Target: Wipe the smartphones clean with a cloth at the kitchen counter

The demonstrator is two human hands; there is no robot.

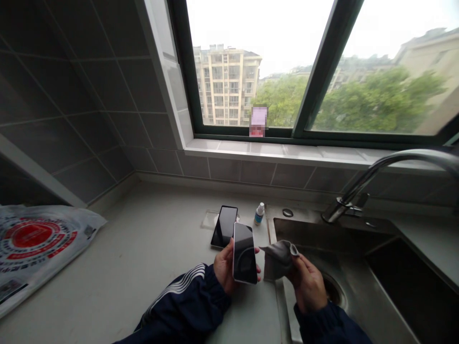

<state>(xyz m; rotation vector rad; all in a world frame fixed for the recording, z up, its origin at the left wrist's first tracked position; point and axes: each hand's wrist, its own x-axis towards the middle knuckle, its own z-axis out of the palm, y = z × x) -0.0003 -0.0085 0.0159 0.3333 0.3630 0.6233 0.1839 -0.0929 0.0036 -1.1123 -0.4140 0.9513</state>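
Left hand [223,268] is wrapped around the phone [245,252], fingers on both long edges, screen up and dark. It's held over the worktop [143,248], just at the edge where that meets the sink [273,228]. Right hand [309,285] pinches a grey cloth [278,258] just beside the phone, over the sink rim.

Phone looks like a slim, stiff slab with glossy black glass and a pale frame. Probably slippery and fragile, so grip the side edges, not the face. The cloth is soft, light and bunches freely.

A second phone [224,226] lies flat behind it, with a small bottle [258,213] near the worktop's back edge.
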